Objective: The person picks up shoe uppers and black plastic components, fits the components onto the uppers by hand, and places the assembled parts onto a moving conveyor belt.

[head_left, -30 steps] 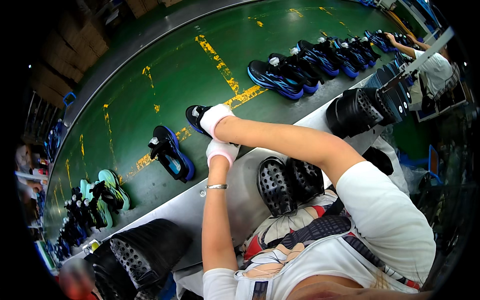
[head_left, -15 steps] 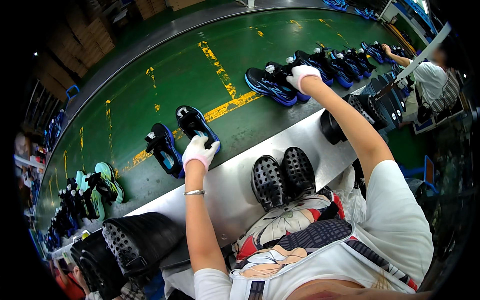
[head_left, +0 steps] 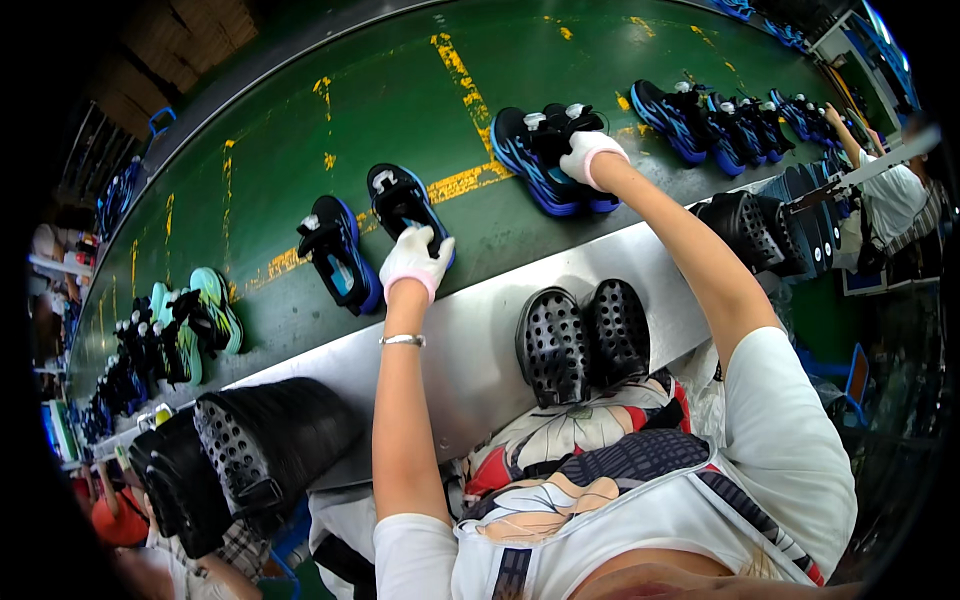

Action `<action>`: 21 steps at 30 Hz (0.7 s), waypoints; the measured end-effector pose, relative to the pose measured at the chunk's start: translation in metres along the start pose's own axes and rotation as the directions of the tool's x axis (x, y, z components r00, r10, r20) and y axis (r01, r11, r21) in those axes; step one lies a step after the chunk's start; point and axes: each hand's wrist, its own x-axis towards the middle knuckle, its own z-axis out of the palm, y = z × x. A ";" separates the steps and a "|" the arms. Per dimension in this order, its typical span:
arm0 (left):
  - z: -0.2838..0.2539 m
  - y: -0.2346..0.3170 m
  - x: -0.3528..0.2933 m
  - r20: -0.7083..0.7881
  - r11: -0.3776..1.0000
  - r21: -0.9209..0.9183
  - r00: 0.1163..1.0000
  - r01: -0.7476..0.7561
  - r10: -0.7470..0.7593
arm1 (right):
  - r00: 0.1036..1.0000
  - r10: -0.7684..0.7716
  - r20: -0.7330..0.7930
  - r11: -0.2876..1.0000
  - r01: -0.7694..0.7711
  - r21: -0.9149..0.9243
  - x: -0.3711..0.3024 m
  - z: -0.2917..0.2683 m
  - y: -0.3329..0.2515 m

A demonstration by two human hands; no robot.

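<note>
Currently touching one black-blue sneaker with left hand, paired sneakers with right hand (cannot tell whether grasping either).

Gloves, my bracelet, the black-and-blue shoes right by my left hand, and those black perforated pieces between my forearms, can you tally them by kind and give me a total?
White gloves: 2
Silver bracelet: 1
Black-and-blue shoes by the left hand: 2
Black perforated pieces: 2
Total: 7
</note>
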 end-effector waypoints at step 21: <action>-0.001 0.003 -0.051 -0.447 0.993 -0.066 0.892 -0.100 0.060 | 0.545 -0.800 -0.251 0.543 0.836 0.083 -0.272 -0.020 0.032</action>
